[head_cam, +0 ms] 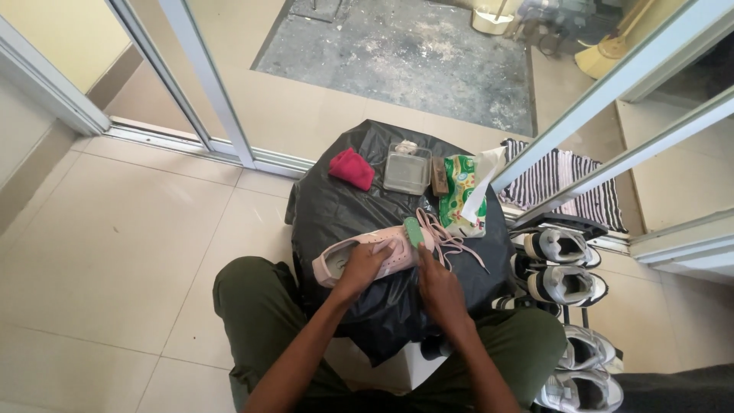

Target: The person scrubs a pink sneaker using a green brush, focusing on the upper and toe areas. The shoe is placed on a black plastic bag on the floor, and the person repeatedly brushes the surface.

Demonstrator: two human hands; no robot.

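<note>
I look down on a small tabletop point(336, 206) draped in black plastic sheet, between my knees. A pale pink lace-up sneaker point(375, 256) lies on its side on it, opening toward my left, toe toward my right. My left hand point(363, 268) rests flat on the shoe's side, fingers spread, pressing it down rather than gripping round it. My right hand point(437, 287) sits just beside the toe, its fingers pinched on a small green brush or sponge point(414, 231) touching the shoe's front. The pink laces point(451, 241) trail loose past my right hand, so I judge the shoe is unlaced and being cleaned, with that work in progress; I cannot tell how much is clean.

Beyond my hands lie a folded red cloth point(352, 168), a clear plastic box point(407, 170) and a green wipes packet point(461, 200). To my right, grey-and-white sneakers point(564, 264) sit on a rack.
</note>
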